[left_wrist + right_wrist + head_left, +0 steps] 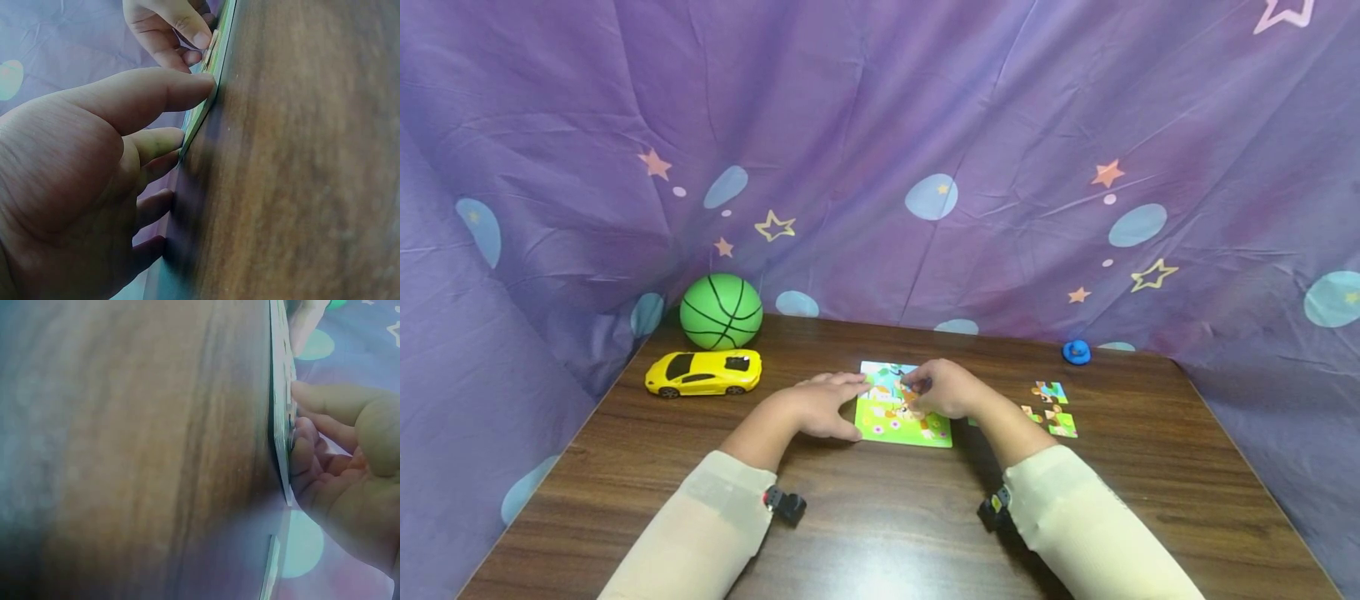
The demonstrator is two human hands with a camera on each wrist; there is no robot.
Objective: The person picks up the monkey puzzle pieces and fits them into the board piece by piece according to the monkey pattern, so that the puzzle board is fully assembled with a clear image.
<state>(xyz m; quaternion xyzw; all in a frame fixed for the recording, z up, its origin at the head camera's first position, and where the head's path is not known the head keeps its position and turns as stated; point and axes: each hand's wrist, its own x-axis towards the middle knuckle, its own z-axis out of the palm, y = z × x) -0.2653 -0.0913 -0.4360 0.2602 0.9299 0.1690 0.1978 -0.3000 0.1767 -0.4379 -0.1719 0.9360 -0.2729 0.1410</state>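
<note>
The flat puzzle board (898, 432), with a bright picture of figures and flowers on green, lies mid-table. My left hand (826, 407) rests at its left side, fingers extended; in the left wrist view the thumb of that hand (81, 162) touches the near edge. Over the upper right part of the board, my right hand (951, 390) has its fingers bent and pinches a small puzzle piece (210, 55) against the surface. The right wrist view shows this hand (350, 450) with thumb and fingertips at the board (279, 394); the fingers mostly hide the piece.
Loose puzzle pieces (1062, 424) lie on the table (880, 508) right of the board, partly behind the right forearm. A blue toy duck (1077, 352) sits at back right. At left are a green ball (721, 312) and a yellow toy car (703, 373). Purple cloth hangs behind.
</note>
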